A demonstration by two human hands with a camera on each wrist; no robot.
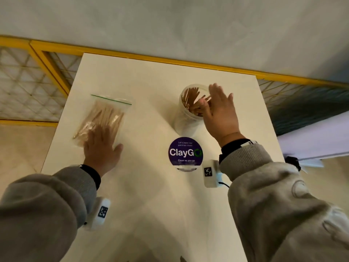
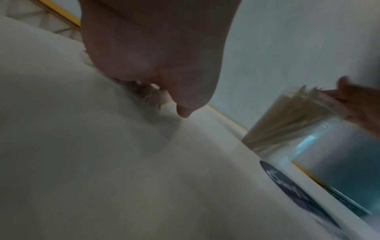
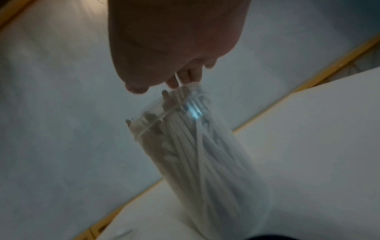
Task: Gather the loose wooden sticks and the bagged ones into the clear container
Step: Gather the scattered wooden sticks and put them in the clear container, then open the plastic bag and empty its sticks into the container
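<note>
Clear container point(image 1: 186, 112) mid-table, right hand point(image 1: 221, 112) fingers straight at rim, left hand point(image 1: 103, 148) flat on bag point(image 1: 103, 118).

1. White table point(image 1: 151, 87), square top.
2. Round purple "ClayGo" sticker point(image 1: 185, 151) on the table, near its front edge.
3. Yellow-framed lattice railing point(image 1: 28, 76) behind the table.
4. Grey wall point(image 1: 170, 21) behind the railing.

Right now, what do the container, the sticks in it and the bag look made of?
Container: clear, probably plastic; the sticks show through its wall. Sticks: pale, matte, wood-like. Bag: thin glossy plastic film with a green zip strip; shiny creases.
</note>
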